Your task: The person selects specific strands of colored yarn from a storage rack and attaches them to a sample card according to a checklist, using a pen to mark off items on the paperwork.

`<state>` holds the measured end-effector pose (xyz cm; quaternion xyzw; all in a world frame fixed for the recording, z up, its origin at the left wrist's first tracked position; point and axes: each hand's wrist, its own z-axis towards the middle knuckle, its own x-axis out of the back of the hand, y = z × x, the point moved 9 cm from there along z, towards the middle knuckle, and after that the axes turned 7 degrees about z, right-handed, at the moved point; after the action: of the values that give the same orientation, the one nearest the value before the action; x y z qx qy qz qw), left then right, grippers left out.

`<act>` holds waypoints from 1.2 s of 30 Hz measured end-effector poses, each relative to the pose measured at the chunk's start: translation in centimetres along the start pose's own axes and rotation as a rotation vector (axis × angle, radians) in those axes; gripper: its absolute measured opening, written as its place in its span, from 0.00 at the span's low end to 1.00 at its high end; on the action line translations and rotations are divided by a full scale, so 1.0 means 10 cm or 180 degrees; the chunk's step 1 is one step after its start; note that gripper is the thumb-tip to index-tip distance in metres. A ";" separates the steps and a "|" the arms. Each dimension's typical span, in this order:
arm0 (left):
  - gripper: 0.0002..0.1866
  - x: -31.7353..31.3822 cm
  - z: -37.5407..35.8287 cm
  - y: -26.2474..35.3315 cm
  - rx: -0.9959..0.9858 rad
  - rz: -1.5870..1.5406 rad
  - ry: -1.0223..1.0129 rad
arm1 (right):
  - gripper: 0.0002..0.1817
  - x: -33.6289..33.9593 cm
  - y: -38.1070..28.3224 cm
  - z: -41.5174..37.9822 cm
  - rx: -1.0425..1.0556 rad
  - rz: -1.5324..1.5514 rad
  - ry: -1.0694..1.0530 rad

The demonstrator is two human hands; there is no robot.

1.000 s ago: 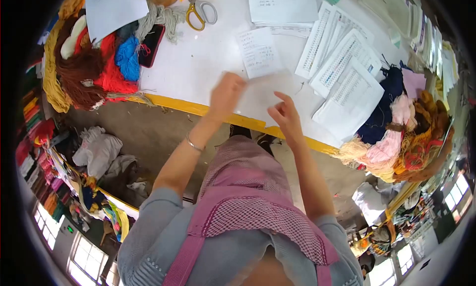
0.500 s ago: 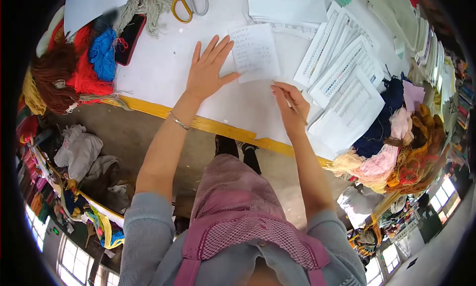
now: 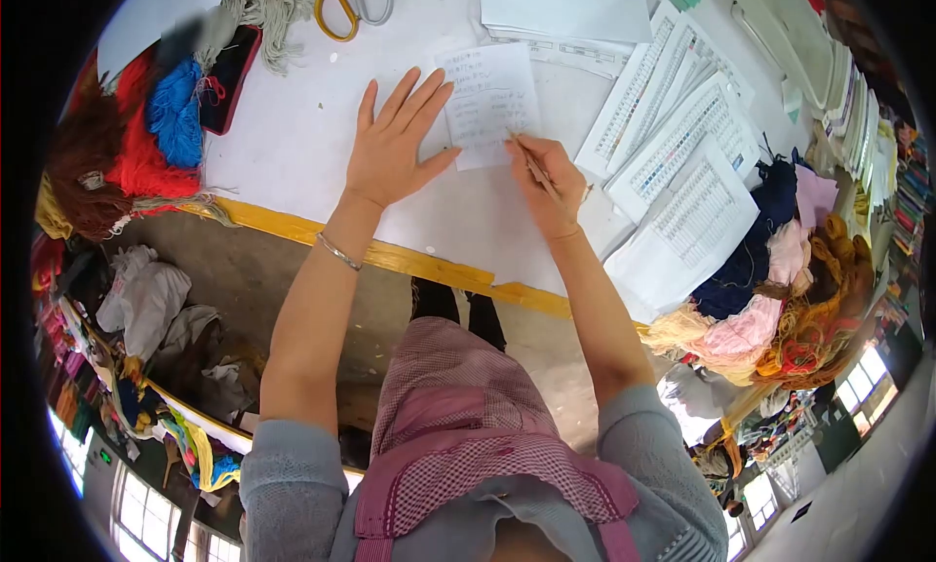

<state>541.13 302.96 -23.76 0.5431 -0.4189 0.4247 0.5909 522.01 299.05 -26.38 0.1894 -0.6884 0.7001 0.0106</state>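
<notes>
A small sheet of paper (image 3: 490,99) with handwritten lines lies on the white table (image 3: 292,172). My left hand (image 3: 398,143) is spread flat, its fingertips and thumb at the sheet's left edge, with a bracelet on the wrist. In my right hand (image 3: 548,182) is a pen (image 3: 534,166), pinched between the fingers, its tip over the lower right part of the sheet.
Yellow-handled scissors (image 3: 336,11) lie at the top, near a dark phone (image 3: 232,79) and blue yarn (image 3: 175,112). Printed sheets (image 3: 682,123) and stacked paper (image 3: 565,6) lie at the right and top. More yarn (image 3: 746,323) hangs over the right table edge.
My right hand has moved left and up with the pen, from below the sheet onto its lower right part. My left hand stays spread beside the sheet. The view has shifted slightly.
</notes>
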 end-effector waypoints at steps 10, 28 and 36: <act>0.32 -0.04 0.01 0.05 -0.0105 0.0070 -0.0140 | 0.08 0.08 -0.11 0.18 0.0613 -0.0099 0.0159; 0.30 -0.08 0.02 0.02 -0.0052 0.0137 -0.0175 | 0.13 0.08 -0.32 0.34 0.1389 -0.0789 0.0557; 0.31 -0.08 0.02 0.02 -0.0052 0.0152 -0.0187 | 0.12 0.06 -0.33 0.36 0.1444 -0.0778 0.0499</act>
<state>540.67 302.70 -24.48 0.5404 -0.4523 0.4191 0.5725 523.27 295.62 -23.15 0.2138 -0.4831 0.8425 0.1056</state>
